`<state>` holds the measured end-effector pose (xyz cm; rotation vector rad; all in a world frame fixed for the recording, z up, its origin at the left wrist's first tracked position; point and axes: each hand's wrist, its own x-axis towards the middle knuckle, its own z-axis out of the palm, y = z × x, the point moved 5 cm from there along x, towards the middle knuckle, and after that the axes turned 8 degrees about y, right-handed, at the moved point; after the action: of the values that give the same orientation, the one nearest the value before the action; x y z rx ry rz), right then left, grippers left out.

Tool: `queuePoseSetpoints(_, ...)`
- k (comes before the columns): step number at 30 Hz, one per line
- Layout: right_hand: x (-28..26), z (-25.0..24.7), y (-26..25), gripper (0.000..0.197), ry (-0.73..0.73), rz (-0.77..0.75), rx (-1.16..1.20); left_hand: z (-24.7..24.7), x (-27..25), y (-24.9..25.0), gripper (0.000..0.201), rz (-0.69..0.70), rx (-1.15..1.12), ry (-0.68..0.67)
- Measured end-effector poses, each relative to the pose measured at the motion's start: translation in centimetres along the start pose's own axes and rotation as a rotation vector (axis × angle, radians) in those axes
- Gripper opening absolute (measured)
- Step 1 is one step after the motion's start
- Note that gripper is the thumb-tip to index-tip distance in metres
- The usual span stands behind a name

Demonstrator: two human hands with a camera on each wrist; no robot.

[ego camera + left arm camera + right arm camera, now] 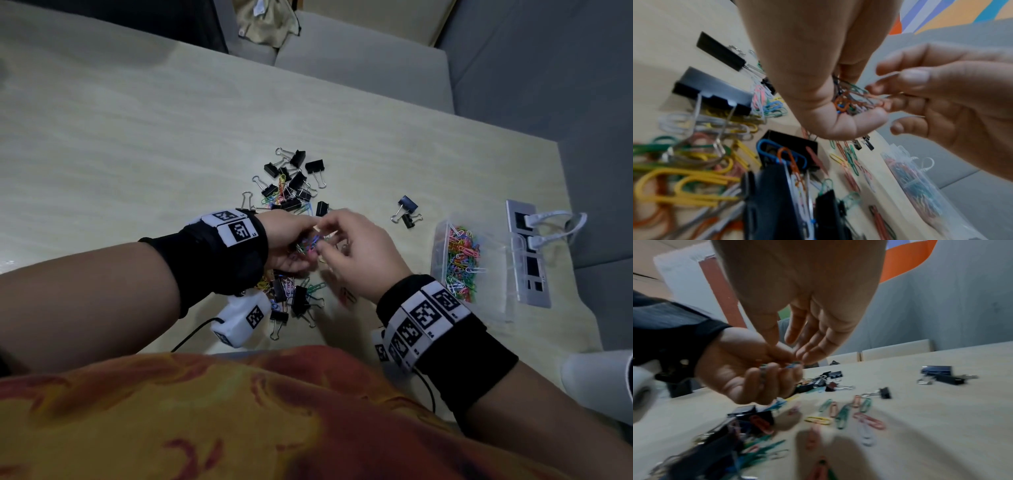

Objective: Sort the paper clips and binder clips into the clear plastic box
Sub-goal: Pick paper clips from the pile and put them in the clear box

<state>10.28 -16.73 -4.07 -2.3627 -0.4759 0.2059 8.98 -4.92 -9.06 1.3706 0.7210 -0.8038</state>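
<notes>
Head view, frame centre: a bunch of paper clips is cupped in the left hand and picked at by the right hand, so transfer to the clear plastic box at right is judged next.

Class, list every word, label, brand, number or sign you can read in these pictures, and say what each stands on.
No readable words.
Left wristband: black-and-white square code markers, tiny characters beside them too small to read.
Right wristband: the same kind of markers, likewise unreadable.
White wrist camera housing: one code marker, no text.
</notes>
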Motion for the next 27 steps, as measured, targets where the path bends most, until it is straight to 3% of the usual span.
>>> queuePoseSetpoints(2, 0.2, -0.8, 1.6, 0.02, 0.046, 0.049, -0.07, -0.8, 0.1, 0.1, 0.029, -0.007, -0.003, 0.022)
queuePoseSetpoints(5, -0.5, 0.4, 4.8, 0.044, -0.157, 0.147, -0.312, -2.1, 0.0, 0.3, 0.03, -0.012, -0.015, 0.058)
queuePoseSetpoints(9, -2.2, 4.0, 4.6, 0.072, -0.362, -0.094, -0.427, -3.4, 0.1, 0.6, 0.032, -0.005, -0.019, 0.129)
queuePoseSetpoints(11, -2.1, 5.3, 3.8, 0.067, -0.379, -0.22, -0.445, -3.8, 0.2, 0.6, 0.032, -0.003, -0.019, 0.146)
queuePoseSetpoints(15, -1.8, 5.7, 3.0, 0.03, -0.263, -0.382, -0.479, -4.4, 0.2, 0.6, 0.033, -0.015, -0.014, 0.157)
queuePoseSetpoints(22, -0.3, 4.6, 4.2, 0.028, -0.276, -0.154, -0.465, -4.5, 0.3, 0.2, 0.032, -0.028, -0.032, 0.146)
queuePoseSetpoints(27, 0.9, 2.3, 2.4, 0.015, -0.044, 0.122, -0.181, -3.5, 0.2, -0.2, 0.037, -0.042, -0.005, 0.083)
